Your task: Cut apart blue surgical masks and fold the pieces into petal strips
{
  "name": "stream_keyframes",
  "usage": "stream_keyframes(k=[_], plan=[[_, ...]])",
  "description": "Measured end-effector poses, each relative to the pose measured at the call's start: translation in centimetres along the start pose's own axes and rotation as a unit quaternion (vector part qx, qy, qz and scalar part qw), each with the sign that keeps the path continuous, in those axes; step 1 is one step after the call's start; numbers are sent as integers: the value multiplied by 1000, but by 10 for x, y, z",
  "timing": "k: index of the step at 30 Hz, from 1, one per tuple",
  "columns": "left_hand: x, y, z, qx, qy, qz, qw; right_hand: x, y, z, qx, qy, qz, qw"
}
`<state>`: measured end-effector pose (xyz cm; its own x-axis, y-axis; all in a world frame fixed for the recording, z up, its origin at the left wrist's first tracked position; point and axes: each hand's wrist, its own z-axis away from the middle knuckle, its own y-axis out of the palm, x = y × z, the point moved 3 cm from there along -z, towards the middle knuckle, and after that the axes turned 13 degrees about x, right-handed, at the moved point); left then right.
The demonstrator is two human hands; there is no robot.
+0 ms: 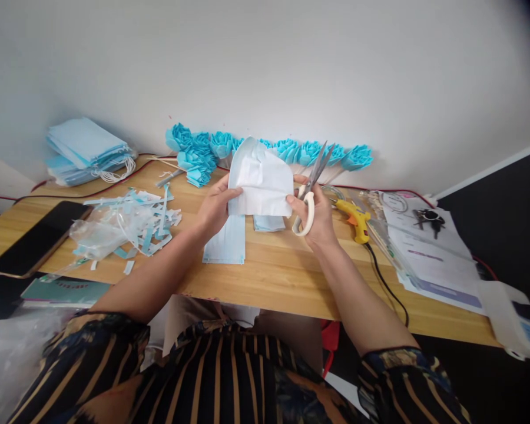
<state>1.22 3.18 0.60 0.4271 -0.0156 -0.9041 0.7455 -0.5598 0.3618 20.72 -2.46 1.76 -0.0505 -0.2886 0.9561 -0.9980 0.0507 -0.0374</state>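
Observation:
A pale blue-white sheet (261, 179) with a rounded top edge is held up over the table. My left hand (216, 203) pinches its left side. On its right side, the thumb and fingers of my right hand (317, 213) grip the edge. The same hand also holds white-handled scissors (310, 203), their blades pointing up and slightly parted. Beneath the sheet lie a light blue strip stack (224, 242) and a smaller folded blue piece (268, 223), both partly hidden.
Several blue fabric flowers (198, 154) line the wall. Masks (88, 147) are piled at left, near scraps (152, 221), a plastic bag (103, 232) and a phone (39, 238). At right are a yellow glue gun (355, 219), papers (428, 253) and keys (429, 218).

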Motion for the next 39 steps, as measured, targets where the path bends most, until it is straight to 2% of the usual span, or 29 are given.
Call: stream_keyframes(k=[5, 9, 11, 14, 17, 20, 22, 24, 27, 29, 33, 37, 39], plan=[[-1, -2, 0, -4, 1, 7, 1000, 0, -5, -3, 11, 2, 8, 1000], [1, -2, 1, 10, -38, 3, 999, 11, -29, -14, -46, -64, 70, 994], [3, -2, 2, 26, -50, 0, 998, 22, -38, -19, -53, -96, 121, 987], [6, -1, 4, 53, -63, -7, 997, 38, -36, -27, 3, -111, 175, 978], [8, 1, 7, 78, -78, -11, 994, 50, -25, -35, 86, -105, 201, 970], [9, 4, 8, 102, -88, -12, 991, 56, -14, -45, 179, -84, 228, 953], [8, 4, 8, 95, -73, -9, 993, 57, -10, -50, 214, -74, 234, 945], [6, 1, 5, 61, -37, -3, 997, 60, -11, -53, 197, -79, 228, 950], [4, -5, 0, 4, 13, 15, 1000, 64, -17, -52, 118, -98, 215, 964], [4, -6, -3, 0, 24, 27, 999, 65, -20, -48, 81, -103, 213, 968], [0, -6, -4, 7, 56, -18, 998, 66, -20, -40, 61, -110, 215, 969], [-8, -16, -3, -67, 104, -134, 983, 64, -21, -34, 51, -108, 227, 967], [-8, -21, -4, -83, 103, -133, 982, 63, -21, -33, 52, -101, 230, 967]])
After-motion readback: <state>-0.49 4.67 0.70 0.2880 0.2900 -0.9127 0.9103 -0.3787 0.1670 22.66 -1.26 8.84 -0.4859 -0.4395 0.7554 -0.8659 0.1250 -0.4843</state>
